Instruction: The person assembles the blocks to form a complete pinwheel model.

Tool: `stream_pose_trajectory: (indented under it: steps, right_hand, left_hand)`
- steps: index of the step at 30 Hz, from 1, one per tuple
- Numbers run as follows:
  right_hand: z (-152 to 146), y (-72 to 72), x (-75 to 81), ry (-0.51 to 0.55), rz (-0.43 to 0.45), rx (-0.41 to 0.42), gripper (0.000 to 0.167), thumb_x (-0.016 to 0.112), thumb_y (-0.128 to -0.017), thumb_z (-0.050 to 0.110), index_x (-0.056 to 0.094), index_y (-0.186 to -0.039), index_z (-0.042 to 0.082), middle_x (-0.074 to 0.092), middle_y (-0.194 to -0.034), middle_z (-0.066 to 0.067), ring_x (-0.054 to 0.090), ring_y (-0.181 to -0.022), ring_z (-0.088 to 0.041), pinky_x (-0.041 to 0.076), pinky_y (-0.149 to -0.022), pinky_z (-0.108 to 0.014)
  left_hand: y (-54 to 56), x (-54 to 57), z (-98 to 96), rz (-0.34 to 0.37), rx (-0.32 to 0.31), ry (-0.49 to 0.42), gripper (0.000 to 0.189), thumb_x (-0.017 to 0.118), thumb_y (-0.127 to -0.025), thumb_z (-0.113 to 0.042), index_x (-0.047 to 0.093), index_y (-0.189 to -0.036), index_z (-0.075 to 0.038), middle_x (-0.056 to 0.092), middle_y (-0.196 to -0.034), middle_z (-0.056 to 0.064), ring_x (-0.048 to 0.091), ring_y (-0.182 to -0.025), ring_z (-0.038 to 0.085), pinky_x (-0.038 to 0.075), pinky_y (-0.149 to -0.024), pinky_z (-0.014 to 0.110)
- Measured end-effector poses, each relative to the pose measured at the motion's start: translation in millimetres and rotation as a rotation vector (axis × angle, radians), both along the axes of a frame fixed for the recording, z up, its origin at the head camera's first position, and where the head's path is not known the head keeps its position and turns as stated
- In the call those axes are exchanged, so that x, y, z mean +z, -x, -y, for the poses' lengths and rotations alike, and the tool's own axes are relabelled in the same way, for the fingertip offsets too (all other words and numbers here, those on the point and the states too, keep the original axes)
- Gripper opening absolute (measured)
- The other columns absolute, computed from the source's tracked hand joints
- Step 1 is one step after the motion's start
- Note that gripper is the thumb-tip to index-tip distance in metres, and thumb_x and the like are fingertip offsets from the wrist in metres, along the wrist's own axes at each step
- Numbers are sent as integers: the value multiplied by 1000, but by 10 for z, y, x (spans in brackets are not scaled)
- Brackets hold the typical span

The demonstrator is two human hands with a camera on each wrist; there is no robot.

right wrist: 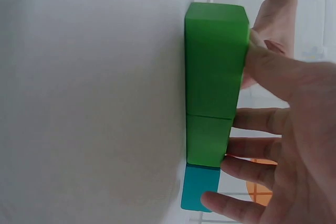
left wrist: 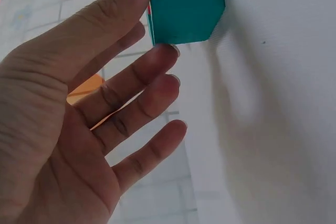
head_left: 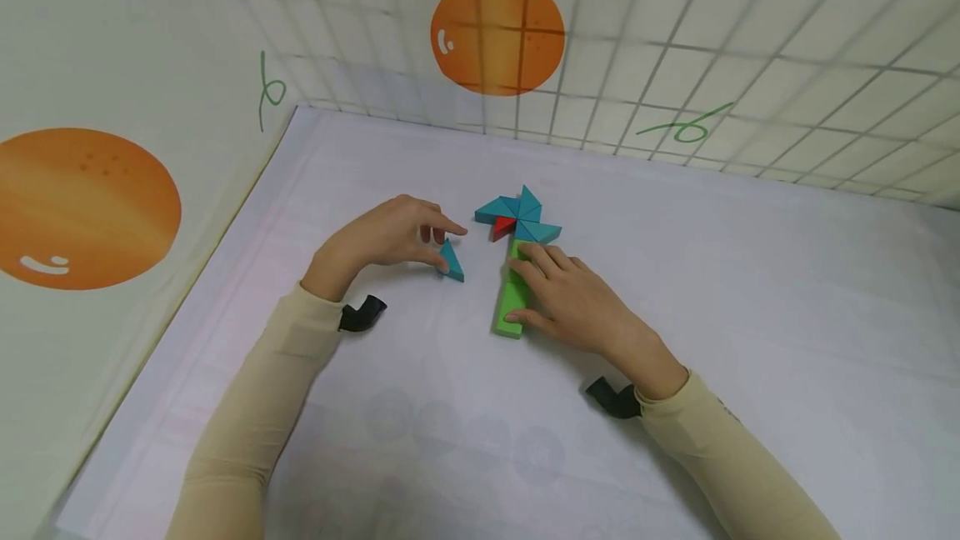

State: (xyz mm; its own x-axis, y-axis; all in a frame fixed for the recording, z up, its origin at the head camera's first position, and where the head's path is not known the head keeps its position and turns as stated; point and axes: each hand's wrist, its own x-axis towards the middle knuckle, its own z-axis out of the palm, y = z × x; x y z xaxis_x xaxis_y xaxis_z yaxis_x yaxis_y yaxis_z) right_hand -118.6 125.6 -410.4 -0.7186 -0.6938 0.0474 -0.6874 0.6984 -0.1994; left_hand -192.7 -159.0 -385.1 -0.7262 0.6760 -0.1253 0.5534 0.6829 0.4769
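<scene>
My left hand (head_left: 393, 232) is beside a blue triangular block (head_left: 453, 263), its thumb touching the block and its index finger stretched out past it. In the left wrist view the blue block (left wrist: 186, 9) meets the thumb tip, while the other fingers are spread apart. With fingers extended, my right hand (head_left: 573, 298) rests on two green blocks (head_left: 512, 311) set end to end. Above them several blue triangular blocks (head_left: 531, 208) and a red triangular block (head_left: 502, 227) form a pinwheel shape. A blue block (right wrist: 194, 184) adjoins the green blocks (right wrist: 214, 66) in the right wrist view.
The white tabletop (head_left: 442, 373) meets a grid-patterned backdrop (head_left: 637, 23) with an orange fruit print (head_left: 498, 36). Another fruit print (head_left: 86, 207) lies left of the table edge. Black curved pieces (head_left: 363, 314) stick out at both wrists.
</scene>
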Motion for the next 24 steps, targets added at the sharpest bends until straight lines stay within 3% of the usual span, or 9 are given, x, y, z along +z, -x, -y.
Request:
stream_pose_trajectory:
  steps: [14,24]
  right_hand:
    - [5,-4,2,-2,-3,-2,71,64,-89,55,50,-139,6,44,-143,-13,45,-131,-31,50,-95,-48]
    - [6,-2,1,-2,9,-9,72,63,-89,55,49,-140,6,42,-144,-12,43,-132,-31,49,-96,-49]
  left_hand:
    - [-13,-7,-50,26,35,-52,35,82,-79,-21,75,-111,-9,74,-106,2,64,-84,14,52,-76,28]
    - [-31,-59,-123,-31,27,-71,24,82,-79,-22,79,-99,-10,76,-96,-1,65,-80,11,53,-75,27]
